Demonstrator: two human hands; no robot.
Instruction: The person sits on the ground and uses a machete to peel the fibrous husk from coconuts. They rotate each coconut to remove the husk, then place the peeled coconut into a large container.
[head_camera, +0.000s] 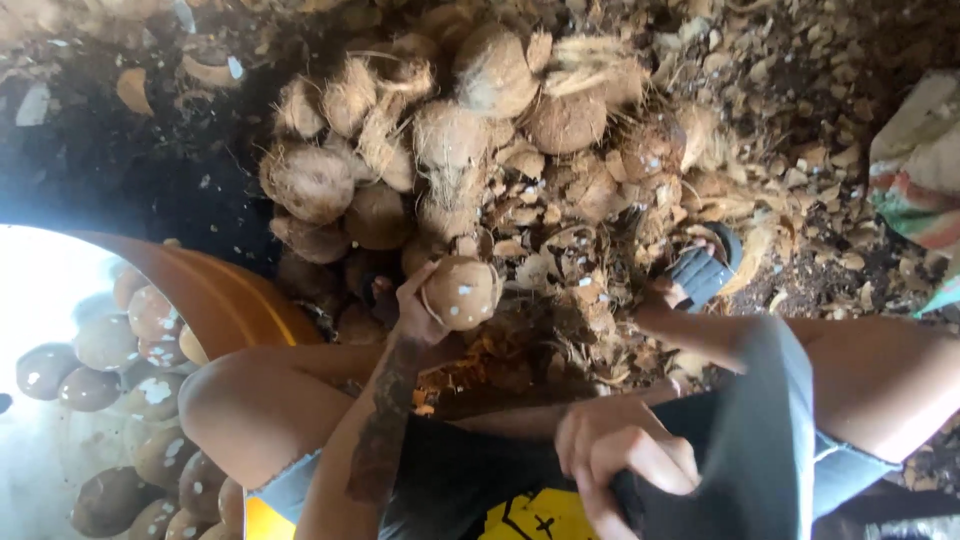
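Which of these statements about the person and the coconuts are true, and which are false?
1. The left hand holds a husked coconut. True.
2. The right hand also holds a coconut. False: it rests at the dark cloth over the lap, and no coconut is in it.
3. A pile of fibrous coconuts lies ahead of the person. True.
4. The orange tub at the left is filled with green leaves. False: it holds brown peeled coconuts with white spots.
5. Husk scraps litter the ground around the pile. True.
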